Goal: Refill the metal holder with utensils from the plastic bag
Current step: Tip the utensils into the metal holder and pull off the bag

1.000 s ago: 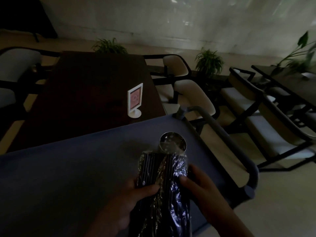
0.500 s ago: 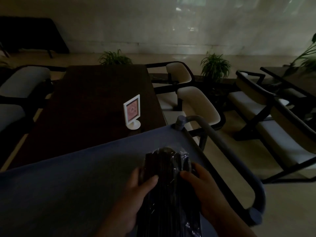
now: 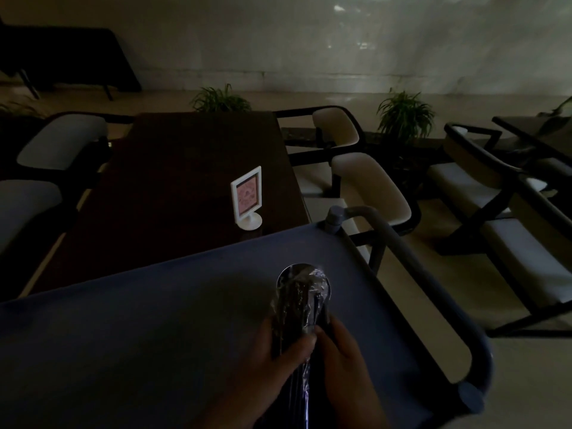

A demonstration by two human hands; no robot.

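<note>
The blue cart top carries the work, with the dark table and its white sign stand beyond the cart's far edge. Compared with half a second ago, the plastic bag has tipped so its open end now sits over the mouth of the metal holder, near the cart's right edge; the utensils look ready to slide in. The left hand wraps the bag from the left, its fingers closed around it. The right hand grips the bag's right side. The cart's rail runs close on the right; the left of the cart top lies open.
</note>
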